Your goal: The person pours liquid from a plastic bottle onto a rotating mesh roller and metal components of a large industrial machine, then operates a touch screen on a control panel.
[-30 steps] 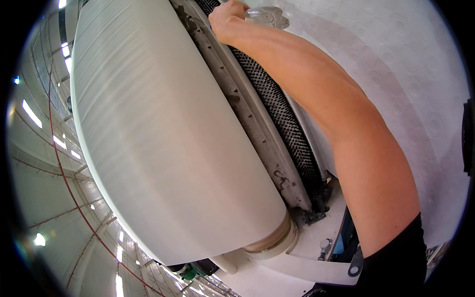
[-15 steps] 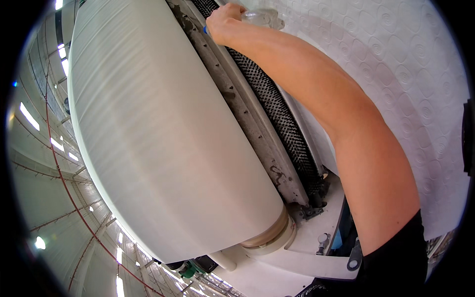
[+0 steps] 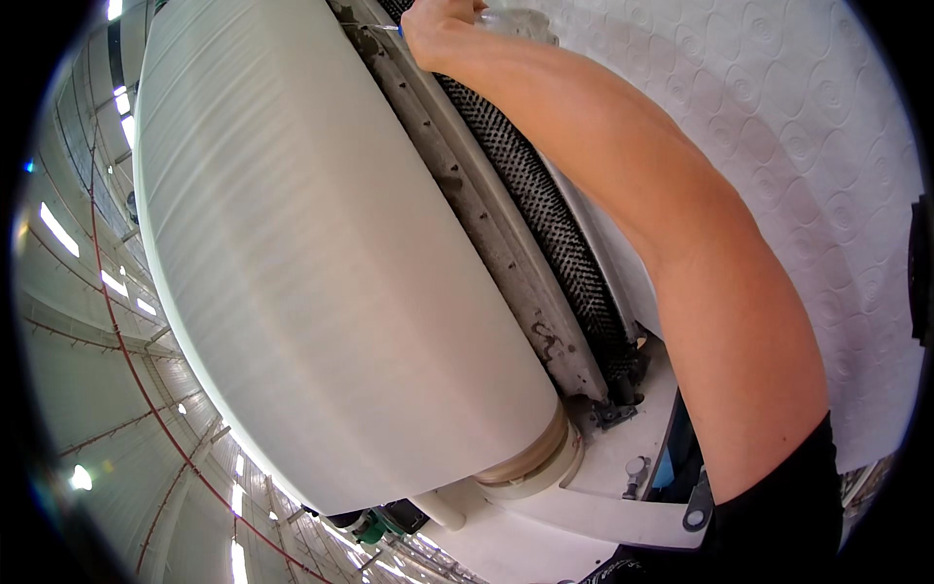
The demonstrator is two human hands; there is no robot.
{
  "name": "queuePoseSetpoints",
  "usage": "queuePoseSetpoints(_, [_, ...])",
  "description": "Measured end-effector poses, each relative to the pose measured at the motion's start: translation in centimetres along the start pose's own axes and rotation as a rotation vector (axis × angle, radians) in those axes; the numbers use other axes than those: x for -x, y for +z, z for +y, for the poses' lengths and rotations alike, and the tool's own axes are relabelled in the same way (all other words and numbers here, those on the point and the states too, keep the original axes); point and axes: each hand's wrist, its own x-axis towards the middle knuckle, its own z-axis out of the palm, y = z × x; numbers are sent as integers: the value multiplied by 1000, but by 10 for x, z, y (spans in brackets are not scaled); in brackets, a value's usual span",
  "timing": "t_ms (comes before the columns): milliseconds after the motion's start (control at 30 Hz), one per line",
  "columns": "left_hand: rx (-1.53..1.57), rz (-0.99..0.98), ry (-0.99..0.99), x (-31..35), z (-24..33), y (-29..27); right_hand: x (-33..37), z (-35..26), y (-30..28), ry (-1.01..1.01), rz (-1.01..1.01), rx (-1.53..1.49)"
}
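Note:
My right hand [image 3: 440, 31] is at the top of the view, its fingers wrapped round a clear plastic bottle [image 3: 523, 25] held tilted on its side. A small blue tip [image 3: 400, 30] pokes out past the hand, pointing left. From it a thin pale streak, like a squirt of liquid, reaches over a long grey metal bar [image 3: 467, 200] with dark wet-looking patches. Just below the hand runs a black textured strip [image 3: 530, 190], set alongside the bar. My left hand is out of view.
A big roll of white material [image 3: 321, 253] fills the left and middle. Embossed white sheet [image 3: 778, 107] spreads on the right. A white machine frame [image 3: 623, 521] with a metal knob [image 3: 636, 469] lies at the bottom. Far left is a hall wall with red pipes [image 3: 126, 350].
My right hand has shifted slightly up and left with the bottle. A thin streak now shows at the blue tip, where none was visible before.

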Motion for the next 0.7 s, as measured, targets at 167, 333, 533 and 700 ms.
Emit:
queuePoseSetpoints(167, [-43, -56, -69, 31, -16, 7, 14, 0, -6, -40, -42, -35])
queuePoseSetpoints(333, [-84, -122, -23, 64, -37, 12, 24, -7, 1, -122, -64, 70])
queuePoseSetpoints(533, [14, -82, -86, 48, -23, 9, 41, -3, 5, -197, -95, 116])
queuePoseSetpoints(700, [18, -66, -177, 52, -15, 9, 60, 0, 7, -262, -128, 181])
